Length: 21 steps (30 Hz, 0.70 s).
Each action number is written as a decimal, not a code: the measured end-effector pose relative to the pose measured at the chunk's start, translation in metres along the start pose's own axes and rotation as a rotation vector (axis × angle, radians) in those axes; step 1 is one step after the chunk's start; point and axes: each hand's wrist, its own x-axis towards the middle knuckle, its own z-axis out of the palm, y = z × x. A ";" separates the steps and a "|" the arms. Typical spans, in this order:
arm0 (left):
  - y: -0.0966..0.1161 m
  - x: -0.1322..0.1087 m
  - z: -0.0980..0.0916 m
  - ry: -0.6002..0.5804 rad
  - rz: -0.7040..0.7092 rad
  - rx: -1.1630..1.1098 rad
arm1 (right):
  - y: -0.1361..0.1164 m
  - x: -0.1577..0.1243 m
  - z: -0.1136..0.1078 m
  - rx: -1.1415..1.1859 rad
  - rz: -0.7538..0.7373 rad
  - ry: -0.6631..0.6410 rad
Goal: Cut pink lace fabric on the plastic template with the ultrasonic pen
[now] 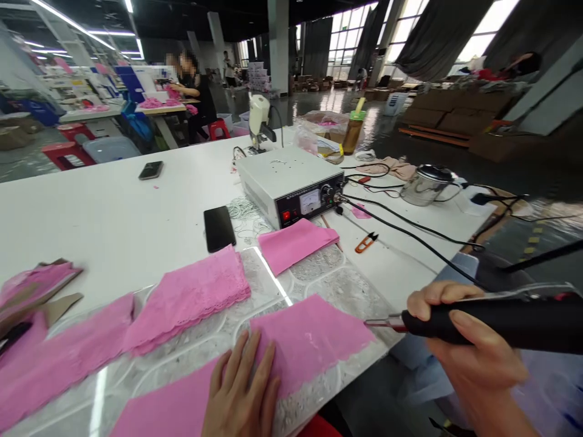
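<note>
My left hand (246, 388) lies flat with fingers spread on a pink fabric piece (310, 346), and a second pink piece (170, 400) runs out from under it to the left. My right hand (478, 346) is wrapped round a black corded handpiece (505, 321). Its thin metal tip meets the right corner of the pink piece; whether it presses on it I cannot tell. Under the fabric is a clear, patterned mat (359, 291). A scallop-edged pink stack (191, 297) and a folded pink piece (296, 243) lie farther back.
A grey control box (291, 173) with a dial and cables stands behind the fabric. Around it are a phone (219, 229), orange thread snips (366, 242), a glass jug (428, 185) and a bottle (354, 130). Another person (198, 91) sits at a far table.
</note>
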 end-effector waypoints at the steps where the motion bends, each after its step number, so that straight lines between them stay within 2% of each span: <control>1: 0.002 0.001 -0.001 0.004 -0.004 -0.005 | 0.000 0.001 0.002 0.010 -0.005 0.017; 6: 0.009 0.006 -0.007 0.078 -0.064 -0.090 | 0.008 0.003 0.030 0.090 -0.004 0.029; 12: 0.018 0.008 -0.008 0.151 -0.181 -0.199 | 0.034 0.000 0.072 0.116 -0.022 -0.131; 15: 0.020 0.007 -0.006 0.170 -0.223 -0.233 | 0.041 -0.001 0.080 0.118 -0.033 -0.169; 21: 0.021 0.007 -0.005 0.166 -0.227 -0.245 | 0.047 -0.001 0.080 0.117 -0.041 -0.190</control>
